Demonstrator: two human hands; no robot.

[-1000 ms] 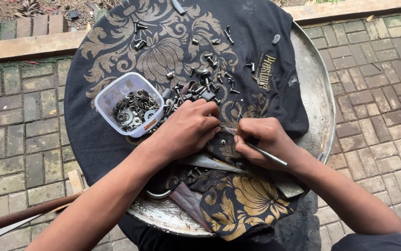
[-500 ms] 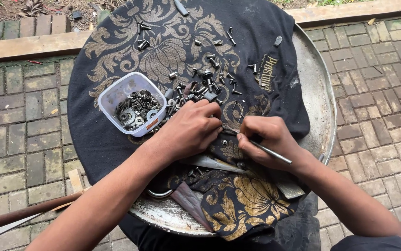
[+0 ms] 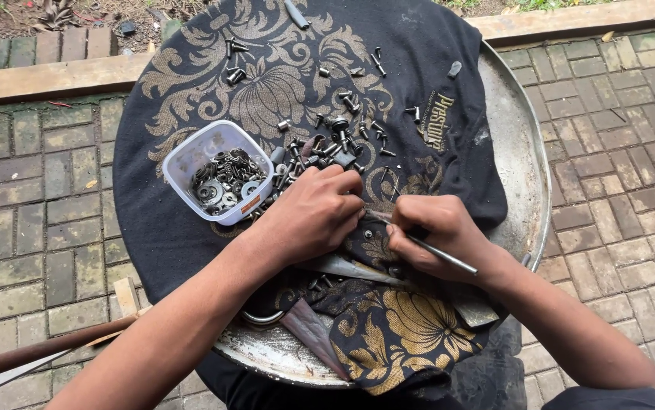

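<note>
The right hand [image 3: 437,231] is clamped around a thin metal rod [image 3: 443,256], whose free end juts out past the wrist toward the right. Just beside it, fingertips nearly meeting, the left hand [image 3: 316,212] is curled shut, knuckles up; what it pinches is hidden. Both rest on a black gold-patterned cloth [image 3: 190,235] spread over a round metal tray [image 3: 521,167]. Loose bolts [image 3: 335,144] lie just beyond the left hand, and a clear tub of washers [image 3: 217,181] stands near its far side.

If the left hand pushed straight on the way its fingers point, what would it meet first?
Probably the right hand: the left hand has its fingers aimed right, nearly touching it over the black cloth; depth is unclear.
</note>
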